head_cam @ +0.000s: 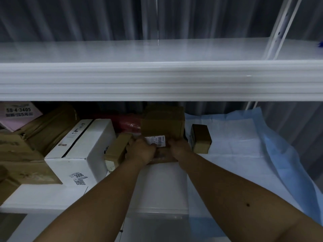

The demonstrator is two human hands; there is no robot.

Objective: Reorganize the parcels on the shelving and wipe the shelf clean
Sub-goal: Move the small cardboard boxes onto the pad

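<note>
Both my arms reach into the lower shelf (157, 186). My left hand (141, 151) and my right hand (180, 149) grip a flat brown parcel with a white barcode label (155, 141), one hand on each side. A larger brown cardboard box (163, 122) stands right behind it. To the left lie a small tan box (117, 147) and a long white box (83, 151) marked 3008. A small brown box (201, 137) sits to the right on a blue-white sheet (244, 145).
The upper white shelf (157, 79) spans the view above my hands. Stacked brown cartons (26, 145) and a pink parcel (17, 114) crowd the far left. A red bag (129, 123) lies at the back. A shelf upright (279, 32) stands at the right.
</note>
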